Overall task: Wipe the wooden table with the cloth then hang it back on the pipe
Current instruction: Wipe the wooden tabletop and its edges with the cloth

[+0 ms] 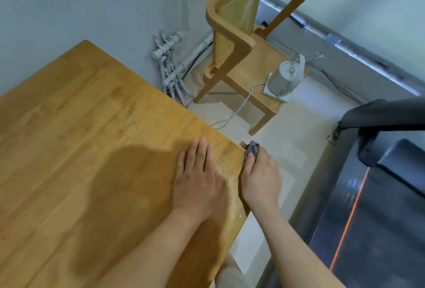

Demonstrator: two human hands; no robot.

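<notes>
Both forearms bare, no sleeves; trousers (230, 274) perhaps pale.

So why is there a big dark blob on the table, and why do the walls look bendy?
Head view: the dark blob on the wooden table is a shadow, probably the person's own; the wide-angle lens bends straight edges; the chair top looks smeared, the hands fairly sharp.

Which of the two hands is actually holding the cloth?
The right hand, just off the table's edge, grips the bunched grey cloth. The left hand lies flat and empty on the tabletop.
</notes>
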